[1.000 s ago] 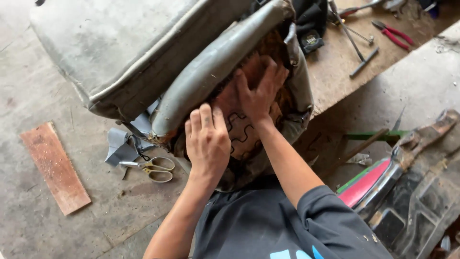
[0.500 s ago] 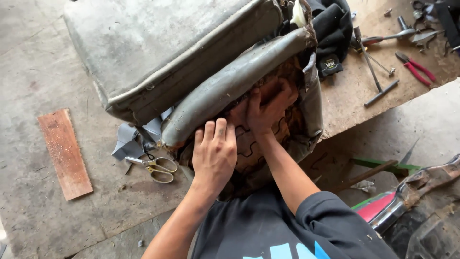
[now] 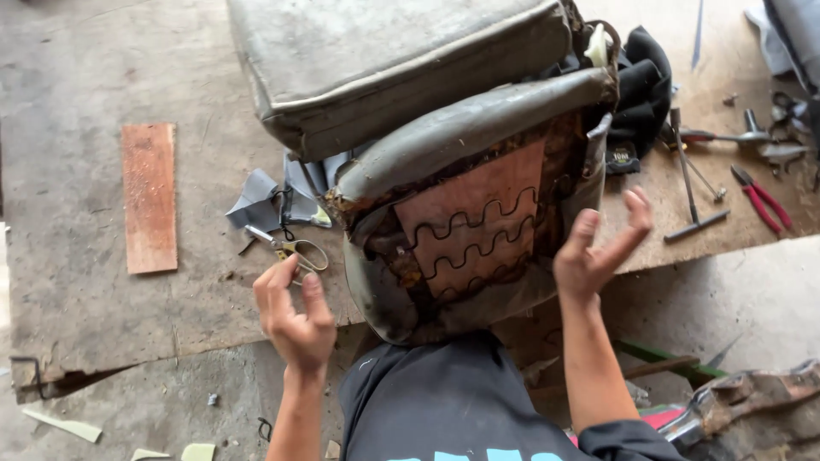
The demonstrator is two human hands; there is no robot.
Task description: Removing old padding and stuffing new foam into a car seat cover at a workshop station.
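1. Both hands have come off the old car seat [image 3: 453, 171]. 1 second ago and half a second ago they were pressed into the torn underside of its backrest; now neither touches it.

2. The left hand [image 3: 295, 320] hangs in the air at about 8 o'clock from the exposed panel, fingers loosely curled, gripping nothing. It is just beside the scissors [image 3: 286, 248] but apart from them.

3. The right hand [image 3: 594, 252] is lifted at about 3 o'clock from the panel, palm turned inward, fingers spread wide, empty.

4. The seat lies on the wooden worktop [image 3: 77, 282], its grey cushion at 12 o'clock and the backrest folded toward the person. With the hands away, the opened back shows plainly: a brownish panel [image 3: 478, 218] crossed by 3 wavy zigzag springs [image 3: 470, 243], with ragged grey cover around the edge.

5. Judging by this, the pressing or pulling at the springs is paused; the seat appears to rest on its own, unsupported by either hand.

6. Around it: grey fabric scraps [image 3: 256, 201] and a reddish wooden board [image 3: 149, 196] at 9 o'clock; a dark cloth bundle [image 3: 636, 94], a T-shaped metal tool [image 3: 692, 188] and red-handled pliers [image 3: 760, 201] at 2 to 3 o'clock.

7. The view has also shifted, so the seat sits higher and nearer the centre than before.
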